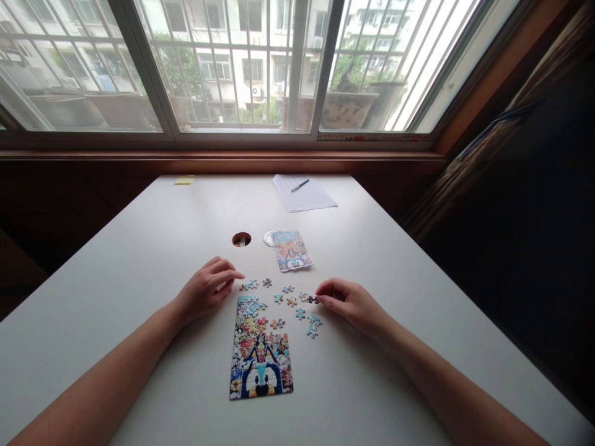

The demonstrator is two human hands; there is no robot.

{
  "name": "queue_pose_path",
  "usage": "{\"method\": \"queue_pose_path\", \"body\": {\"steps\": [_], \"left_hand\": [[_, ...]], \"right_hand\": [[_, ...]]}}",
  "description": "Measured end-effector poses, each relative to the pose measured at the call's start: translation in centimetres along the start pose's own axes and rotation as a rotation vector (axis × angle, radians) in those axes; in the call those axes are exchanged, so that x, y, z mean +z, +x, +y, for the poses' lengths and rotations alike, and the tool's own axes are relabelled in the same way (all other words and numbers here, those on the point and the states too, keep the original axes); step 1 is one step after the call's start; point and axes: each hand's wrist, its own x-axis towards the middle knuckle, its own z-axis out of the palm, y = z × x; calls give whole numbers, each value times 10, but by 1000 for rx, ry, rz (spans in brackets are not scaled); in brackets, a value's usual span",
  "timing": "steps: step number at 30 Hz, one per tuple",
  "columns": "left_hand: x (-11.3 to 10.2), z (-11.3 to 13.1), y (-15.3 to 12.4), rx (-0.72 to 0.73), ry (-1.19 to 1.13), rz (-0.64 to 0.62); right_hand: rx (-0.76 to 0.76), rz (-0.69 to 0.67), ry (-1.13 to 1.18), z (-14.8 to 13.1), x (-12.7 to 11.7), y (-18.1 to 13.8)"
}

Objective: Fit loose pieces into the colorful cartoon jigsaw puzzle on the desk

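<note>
A partly assembled jigsaw puzzle (261, 359) lies on the white table, a blue cartoon dog's face at its near end. Its upper right part has gaps, and several loose pieces are scattered above and beside it. My left hand (209, 288) rests left of these, index finger stretched out near a light-blue and tan piece (248, 285), the other fingers loosely bent, nothing visible in them. On the right, the thumb and forefinger of my right hand (351, 303) pinch a dark puzzle piece (312, 298). Some blue pieces (312, 328) lie just below that hand.
Beyond the pieces lies a picture sheet (292, 251) with the dog design, partly over a round silvery disc (268, 238). A round hole (241, 240) opens in the tabletop. Farther back are paper sheets (307, 197), a pen (300, 185) and yellow notes (185, 180).
</note>
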Motion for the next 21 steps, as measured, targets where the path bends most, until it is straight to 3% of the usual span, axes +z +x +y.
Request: {"method": "queue_pose_path", "body": {"steps": [21], "left_hand": [[-1,0,2,27,-4,18]], "right_hand": [[-11,7,-25,0,1,0]]}}
